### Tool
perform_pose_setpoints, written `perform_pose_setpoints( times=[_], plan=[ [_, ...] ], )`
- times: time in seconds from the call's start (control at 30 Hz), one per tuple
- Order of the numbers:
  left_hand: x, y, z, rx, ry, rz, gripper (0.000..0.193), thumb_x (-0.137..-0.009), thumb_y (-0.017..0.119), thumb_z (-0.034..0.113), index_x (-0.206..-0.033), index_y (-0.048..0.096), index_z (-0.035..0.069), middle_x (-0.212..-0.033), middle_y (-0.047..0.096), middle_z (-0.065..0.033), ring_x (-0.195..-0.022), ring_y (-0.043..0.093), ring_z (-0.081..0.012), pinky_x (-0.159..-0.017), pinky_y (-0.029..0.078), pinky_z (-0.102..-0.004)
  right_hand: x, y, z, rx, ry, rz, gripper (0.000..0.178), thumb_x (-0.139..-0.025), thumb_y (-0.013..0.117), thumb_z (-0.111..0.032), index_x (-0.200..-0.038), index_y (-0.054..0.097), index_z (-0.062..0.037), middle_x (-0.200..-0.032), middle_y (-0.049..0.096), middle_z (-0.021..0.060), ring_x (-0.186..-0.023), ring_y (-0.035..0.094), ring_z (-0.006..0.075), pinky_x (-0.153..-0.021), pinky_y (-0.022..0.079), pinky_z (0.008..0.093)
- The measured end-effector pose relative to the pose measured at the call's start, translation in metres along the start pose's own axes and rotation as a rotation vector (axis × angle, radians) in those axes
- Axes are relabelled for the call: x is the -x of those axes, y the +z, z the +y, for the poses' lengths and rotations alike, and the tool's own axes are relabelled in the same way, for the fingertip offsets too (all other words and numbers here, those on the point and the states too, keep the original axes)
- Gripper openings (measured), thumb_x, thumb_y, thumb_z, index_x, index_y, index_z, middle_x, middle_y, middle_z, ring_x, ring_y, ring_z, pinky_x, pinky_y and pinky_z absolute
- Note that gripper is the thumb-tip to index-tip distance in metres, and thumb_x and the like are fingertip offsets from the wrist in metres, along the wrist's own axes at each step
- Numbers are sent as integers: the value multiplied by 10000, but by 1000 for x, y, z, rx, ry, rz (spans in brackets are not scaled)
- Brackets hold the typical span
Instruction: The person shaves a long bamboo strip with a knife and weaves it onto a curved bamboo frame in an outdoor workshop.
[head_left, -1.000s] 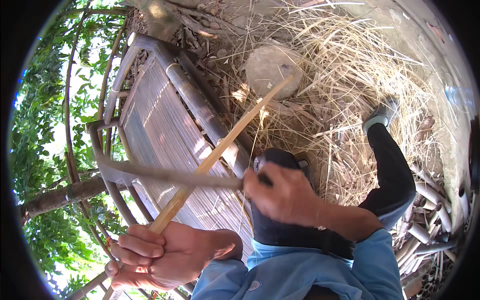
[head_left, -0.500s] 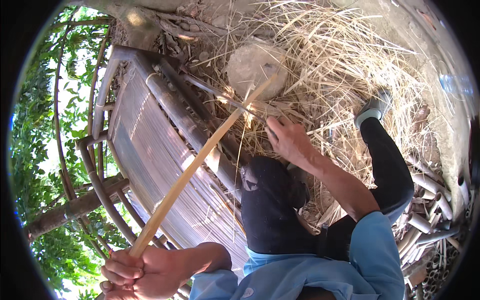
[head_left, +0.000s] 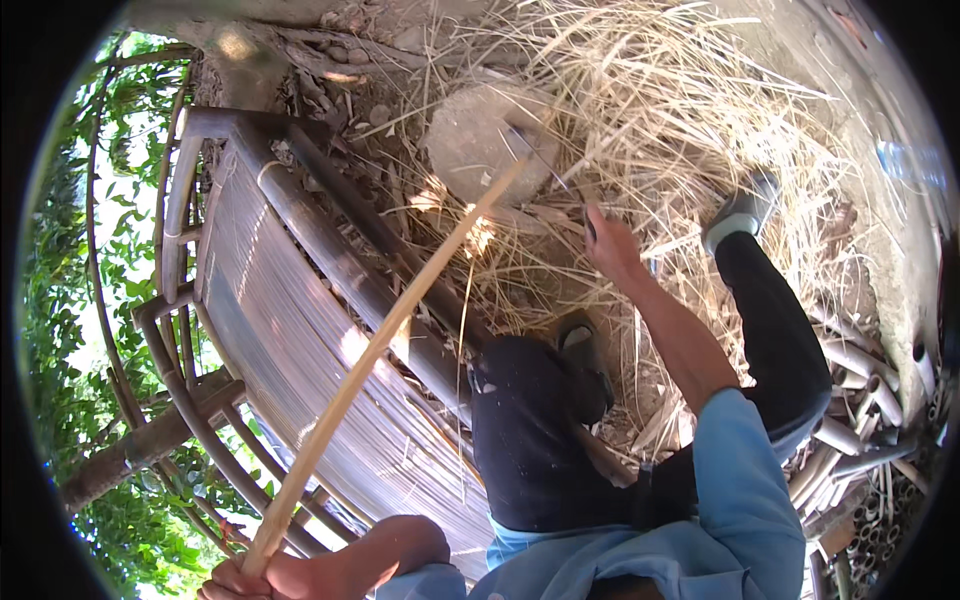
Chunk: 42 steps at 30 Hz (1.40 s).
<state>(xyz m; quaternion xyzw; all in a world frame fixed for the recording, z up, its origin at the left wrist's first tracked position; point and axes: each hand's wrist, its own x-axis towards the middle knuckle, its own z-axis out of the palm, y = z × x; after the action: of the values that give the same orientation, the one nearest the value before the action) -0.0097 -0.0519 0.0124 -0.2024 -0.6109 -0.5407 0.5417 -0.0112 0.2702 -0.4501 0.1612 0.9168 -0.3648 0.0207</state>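
My left hand (head_left: 290,577) at the lower left is closed around the near end of a long, pale bamboo strip (head_left: 375,345). The strip slants up and away to the right, its far tip above a round flat block (head_left: 468,145) on the ground. In my right hand (head_left: 614,250), closed on its dark handle, is a knife (head_left: 566,186). Its thin blade points away and to the left, near the strip's far tip. Whether blade and strip touch, I cannot tell.
A slatted bamboo bench (head_left: 300,290) stands along my left side. Straw-like shavings (head_left: 690,110) cover the ground ahead. Cut bamboo tubes (head_left: 850,400) lie piled at the right, with a plastic bottle (head_left: 910,163) farther up. My legs are bent in front of me.
My right hand and the knife have moved rightward and away, and the blade has swung off its crossing over the strip. My left hand has dropped slightly lower, still holding the strip.
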Motion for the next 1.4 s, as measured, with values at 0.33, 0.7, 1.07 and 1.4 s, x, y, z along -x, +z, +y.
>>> perform_pose_setpoints(
  times=[0.33,0.7,1.07,1.4],
  plan=[
    [2,31,19,727,-487,91,238,-904,703,192,-967,514,61,-749,360,-35,-711,377,-185,-723,313,-349,31,-37,-54,-119,71,-91,414,-962,619,-157,-1344,483,-72,-870,660,259,-787,657,449,-668,482,530],
    [21,47,35,755,-383,-13,414,-1067,497,433,-872,505,67,-651,357,1,-533,313,-119,-481,290,-274,146,-183,-263,-181,-647,0,197,-924,685,-167,-1069,660,-36,-815,605,106,-593,648,241,-509,552,362],
    [16,38,36,781,-362,-38,281,-987,567,253,-768,471,106,-581,366,26,-499,347,-91,-452,283,-254,52,-72,-128,-72,-346,87,119,-987,583,-145,-1078,514,-113,-748,597,171,-581,649,337,-442,510,417],
    [0,85,15,861,-352,-105,418,-1077,437,504,-772,468,219,-582,344,65,-453,286,-63,-373,245,-238,8,5,46,63,42,71,476,-947,622,-208,-1396,474,-155,-828,677,228,-757,664,457,-659,514,541]
  ],
)
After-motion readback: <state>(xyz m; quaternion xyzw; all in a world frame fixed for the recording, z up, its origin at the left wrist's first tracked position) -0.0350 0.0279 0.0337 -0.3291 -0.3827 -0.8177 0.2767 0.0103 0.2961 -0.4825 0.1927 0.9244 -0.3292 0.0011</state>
